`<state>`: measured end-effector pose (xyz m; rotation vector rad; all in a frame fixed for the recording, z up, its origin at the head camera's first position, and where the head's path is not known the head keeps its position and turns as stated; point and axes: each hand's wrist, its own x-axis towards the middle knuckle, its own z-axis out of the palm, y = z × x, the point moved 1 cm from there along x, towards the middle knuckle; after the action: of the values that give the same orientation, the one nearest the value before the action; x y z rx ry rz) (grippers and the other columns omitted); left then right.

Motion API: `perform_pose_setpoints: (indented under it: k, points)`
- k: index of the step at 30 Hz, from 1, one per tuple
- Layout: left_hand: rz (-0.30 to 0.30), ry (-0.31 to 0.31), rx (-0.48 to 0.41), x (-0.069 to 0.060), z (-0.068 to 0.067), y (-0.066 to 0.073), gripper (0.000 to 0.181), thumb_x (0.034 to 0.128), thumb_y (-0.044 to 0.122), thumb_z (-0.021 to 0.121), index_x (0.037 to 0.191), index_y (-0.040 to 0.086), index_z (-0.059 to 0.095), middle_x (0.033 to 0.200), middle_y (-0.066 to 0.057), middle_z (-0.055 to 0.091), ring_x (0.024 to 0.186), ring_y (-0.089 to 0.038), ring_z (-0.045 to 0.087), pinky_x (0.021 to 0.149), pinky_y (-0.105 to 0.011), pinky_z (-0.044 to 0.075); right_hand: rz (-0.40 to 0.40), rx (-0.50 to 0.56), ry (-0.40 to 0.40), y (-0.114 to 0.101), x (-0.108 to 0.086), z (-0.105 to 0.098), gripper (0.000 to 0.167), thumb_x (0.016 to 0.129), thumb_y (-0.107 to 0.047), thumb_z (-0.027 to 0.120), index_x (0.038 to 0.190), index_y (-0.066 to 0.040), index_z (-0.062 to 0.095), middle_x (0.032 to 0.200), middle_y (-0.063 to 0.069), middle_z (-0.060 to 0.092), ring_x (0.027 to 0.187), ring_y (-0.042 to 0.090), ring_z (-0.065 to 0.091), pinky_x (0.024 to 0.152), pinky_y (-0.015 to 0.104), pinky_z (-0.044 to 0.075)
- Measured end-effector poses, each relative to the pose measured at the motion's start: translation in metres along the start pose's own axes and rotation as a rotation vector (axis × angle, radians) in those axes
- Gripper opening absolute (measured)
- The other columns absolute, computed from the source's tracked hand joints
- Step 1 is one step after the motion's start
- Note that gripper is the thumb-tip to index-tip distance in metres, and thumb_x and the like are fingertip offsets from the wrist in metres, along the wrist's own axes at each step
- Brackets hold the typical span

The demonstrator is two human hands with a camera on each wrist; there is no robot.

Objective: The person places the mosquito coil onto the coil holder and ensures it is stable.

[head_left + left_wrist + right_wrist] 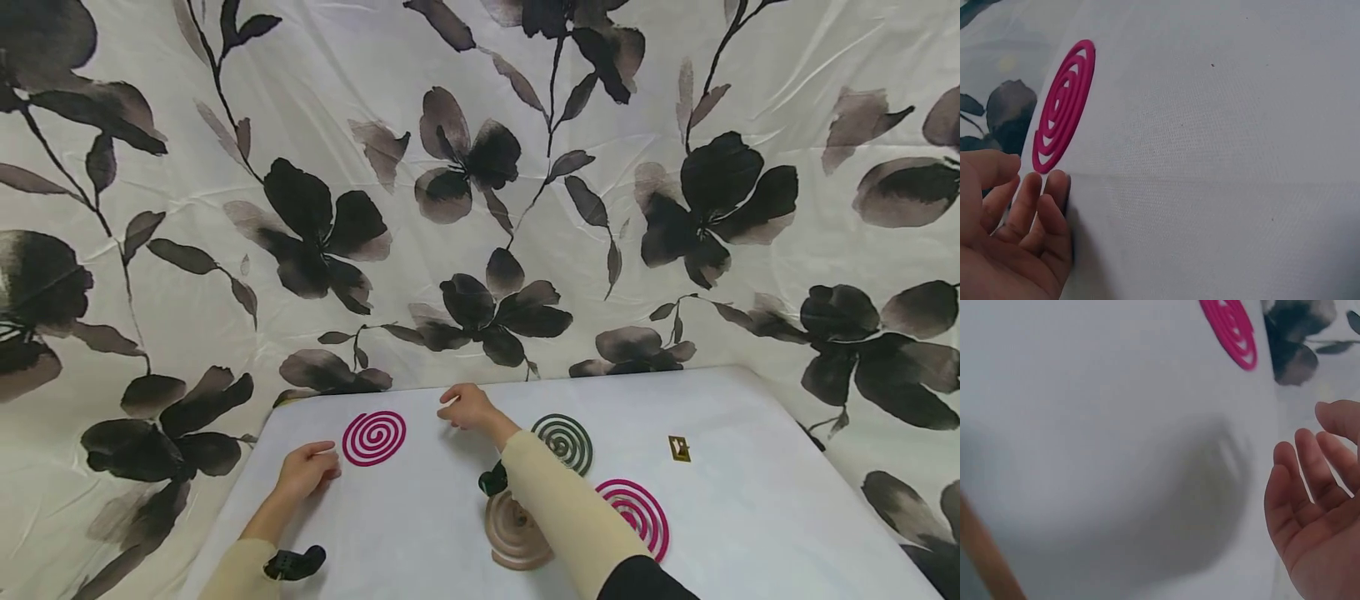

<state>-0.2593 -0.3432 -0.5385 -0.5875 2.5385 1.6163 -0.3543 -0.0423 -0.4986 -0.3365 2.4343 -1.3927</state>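
Observation:
A pink mosquito coil [377, 437] lies flat near the far left of the white table. Just left of it and slightly nearer is my left hand [306, 471], fingers loosely bent and holding nothing. In the left wrist view the fingertips of this hand [1022, 244] are close to the coil's [1079, 106] near end, apparently not touching. My right hand [472, 408] hovers to the right of the coil, near the far edge, with relaxed fingers. Nothing is in the right hand [1322, 519] in the right wrist view, where the coil [1235, 337] shows beyond it.
Under and beside the right forearm lie a green coil [564, 443], a brown coil [517, 550] and another pink coil [662, 525], partly covered by the sleeve. A small gold metal piece [680, 448] lies further right. Floral cloth [510, 208] hangs behind the table.

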Motion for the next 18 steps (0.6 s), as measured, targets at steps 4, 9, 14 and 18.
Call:
perform_pose_setpoints:
  k: [4,9,14,18]
  points:
    - [-0.028,0.016,-0.020,0.004,0.001,-0.001,0.043,0.0969,0.015,0.055,0.135,-0.002,0.047,0.093,-0.011,0.064,0.070,-0.015,0.063,0.059,-0.025,0.049,0.000,0.005,-0.008,0.000,0.001,0.016,0.031,0.087,-0.015,0.071,0.114,0.000,0.065,0.075,0.002,0.059,0.061,0.011,0.055,0.054,0.024,0.046]
    - [-0.054,0.046,-0.018,0.007,0.004,0.001,0.041,0.0977,0.016,0.055,0.135,0.001,0.049,0.095,-0.013,0.062,0.069,-0.016,0.062,0.058,-0.025,0.049,0.005,0.011,-0.002,-0.004,-0.001,0.030,0.030,0.087,-0.013,0.071,0.114,0.000,0.065,0.076,0.002,0.059,0.061,0.012,0.056,0.055,0.024,0.045]
    - [-0.048,0.085,-0.005,0.011,0.005,0.004,0.038,0.0985,0.014,0.053,0.133,-0.002,0.051,0.107,-0.019,0.060,0.072,-0.016,0.063,0.058,-0.022,0.048,-0.010,0.064,-0.012,-0.009,0.000,0.041,0.030,0.088,-0.010,0.071,0.114,0.002,0.063,0.080,0.002,0.062,0.064,0.013,0.057,0.058,0.025,0.046]
    - [-0.028,0.082,-0.002,0.012,0.006,0.006,0.038,0.0985,0.011,0.051,0.133,-0.005,0.051,0.112,-0.022,0.058,0.072,-0.015,0.063,0.057,-0.022,0.047,-0.012,0.086,-0.004,-0.006,0.001,0.052,0.027,0.086,-0.007,0.071,0.111,0.003,0.063,0.081,0.002,0.063,0.063,0.014,0.060,0.058,0.025,0.049]
